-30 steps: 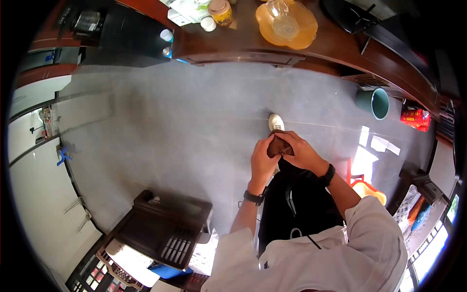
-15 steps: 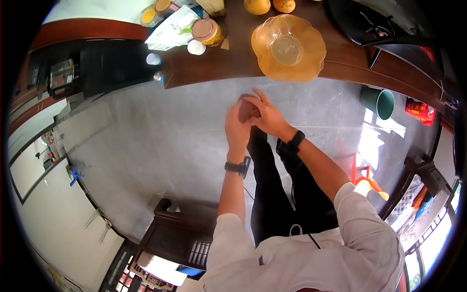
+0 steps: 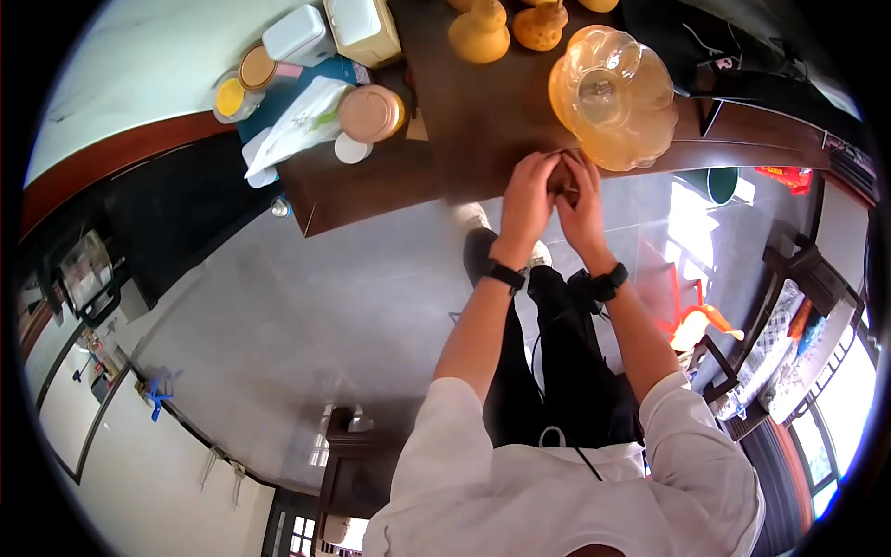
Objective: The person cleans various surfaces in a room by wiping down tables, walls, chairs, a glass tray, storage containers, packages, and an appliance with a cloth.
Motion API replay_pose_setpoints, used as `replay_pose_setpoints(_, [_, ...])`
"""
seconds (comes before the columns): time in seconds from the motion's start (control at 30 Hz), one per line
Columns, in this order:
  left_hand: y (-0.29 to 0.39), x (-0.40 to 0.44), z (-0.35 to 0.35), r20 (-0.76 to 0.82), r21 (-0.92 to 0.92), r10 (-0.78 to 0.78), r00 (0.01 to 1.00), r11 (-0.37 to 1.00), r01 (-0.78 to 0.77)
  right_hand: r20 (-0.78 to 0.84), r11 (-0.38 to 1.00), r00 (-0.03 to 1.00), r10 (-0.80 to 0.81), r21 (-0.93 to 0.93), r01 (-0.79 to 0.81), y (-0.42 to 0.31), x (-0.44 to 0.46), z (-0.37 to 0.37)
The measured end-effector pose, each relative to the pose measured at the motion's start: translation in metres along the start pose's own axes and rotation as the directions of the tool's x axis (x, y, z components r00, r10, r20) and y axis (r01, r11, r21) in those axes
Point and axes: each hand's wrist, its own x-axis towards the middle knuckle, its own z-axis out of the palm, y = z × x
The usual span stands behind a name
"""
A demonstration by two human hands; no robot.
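A small reddish-brown, rounded object (image 3: 561, 178) sits between my two hands, close to the front edge of the table; its kind is hard to make out. My left hand (image 3: 527, 206) wraps round it from the left, fingers bent over its top. From the other side my right hand (image 3: 583, 206) closes on it, with the fingertips of both hands nearly meeting. Much of the object is covered by the fingers. Just beyond and right of the hands stands a translucent orange bowl (image 3: 657, 130) with a scalloped rim.
Yellow gourds (image 3: 480, 39) stand at the back of the dark wooden table (image 3: 371, 190). A lidded jar (image 3: 371, 113), a white bag (image 3: 302, 130) and several containers occupy its left end. A green bin (image 3: 720, 186) and an orange-red chair (image 3: 696, 320) are on the right.
My view and body have shifted closer to the table. Both hands, with the brown object, have come up to the table edge beside the bowl, and the right fingers have closed in round it.
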Motion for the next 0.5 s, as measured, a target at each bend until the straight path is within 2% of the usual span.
replay_pose_setpoints(0.03, [0.002, 0.008, 0.006, 0.029, -0.031, -0.035, 0.999, 0.999, 0.036, -0.04, 0.999, 0.999, -0.024, -0.04, 0.022, 0.004, 0.005, -0.003])
replay_pose_setpoints(0.07, [0.002, 0.013, 0.008, 0.043, 0.013, -0.031, 0.999, 0.999, 0.031, -0.077, 0.996, 0.996, -0.048, -0.08, 0.042, 0.008, 0.008, -0.002])
replay_pose_setpoints(0.17, [-0.021, 0.008, -0.008, 0.031, 0.202, -0.024, 0.999, 0.979, 0.017, 0.041, 0.978, 0.999, -0.006, -0.21, 0.015, 0.02, 0.007, 0.02])
replay_pose_setpoints(0.2, [-0.033, -0.001, -0.016, 0.017, 0.276, -0.019, 1.0, 0.961, 0.013, 0.042, 0.878, 0.977, -0.21, -0.431, 0.207, 0.025, 0.001, 0.037])
replay_pose_setpoints(0.3, [-0.043, -0.027, -0.055, 0.034, 0.385, -0.033, 0.999, 0.923, 0.018, 0.118, 0.893, 0.966, -0.23, -0.368, 0.258, 0.023, -0.014, 0.067])
replay_pose_setpoints(0.37, [-0.05, -0.031, -0.08, 0.005, 0.414, -0.071, 0.997, 0.908, 0.062, 0.18, 0.877, 0.934, -0.309, -0.327, 0.353, 0.01, -0.012, 0.086])
replay_pose_setpoints(0.5, [-0.053, -0.006, -0.099, -0.015, 0.522, -0.125, 0.992, 0.845, 0.115, 0.163, 0.905, 0.939, -0.303, -0.259, 0.337, -0.004, 0.015, 0.11])
